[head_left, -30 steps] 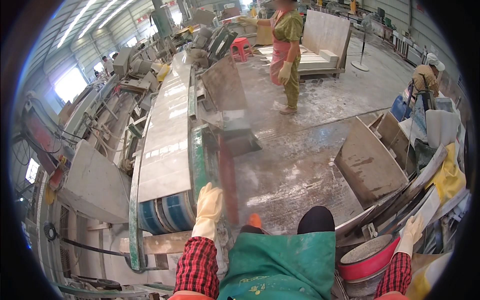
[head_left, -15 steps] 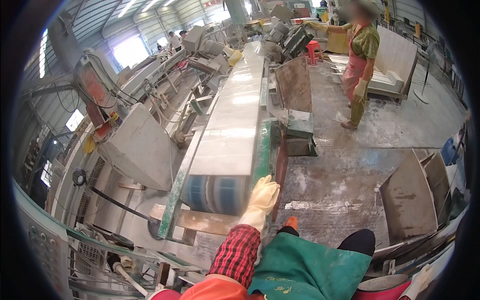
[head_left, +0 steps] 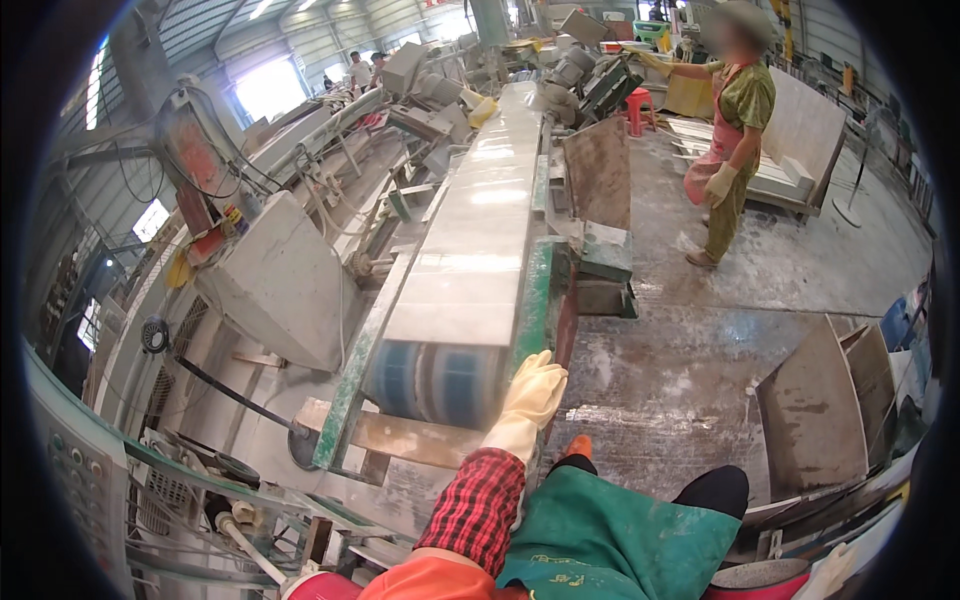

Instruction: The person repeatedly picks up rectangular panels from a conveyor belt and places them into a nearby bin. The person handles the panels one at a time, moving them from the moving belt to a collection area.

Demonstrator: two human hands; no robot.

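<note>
My left hand (head_left: pixel 534 395), in a cream rubber glove, rests on the near right corner of the conveyor's green side rail (head_left: pixel 538 295). Its fingers lie over the rail's edge with no loose item in them. Just left of it turns a blurred roller (head_left: pixel 465 385) with blue bands. Pale, glossy stone slabs (head_left: pixel 465 267) lie end to end along the conveyor, the nearest one ending above the roller. At the lower right rim, a pale glove (head_left: pixel 825 572) appears to be my right hand, cut off and smeared. A green apron (head_left: pixel 610 535) covers my lap.
A co-worker (head_left: pixel 735 140) in a pink apron stands right of the conveyor, one arm stretched toward machinery. Near them are a red stool (head_left: pixel 638 110) and a pallet (head_left: pixel 780 180). Left stand a grey machine housing (head_left: pixel 285 285) and a button panel (head_left: pixel 80 490). Boards (head_left: pixel 815 410) lean at right.
My view has shifted slightly, so the co-worker sits a little farther right. My left hand stays on the rail. The co-worker's arm remains stretched out.
</note>
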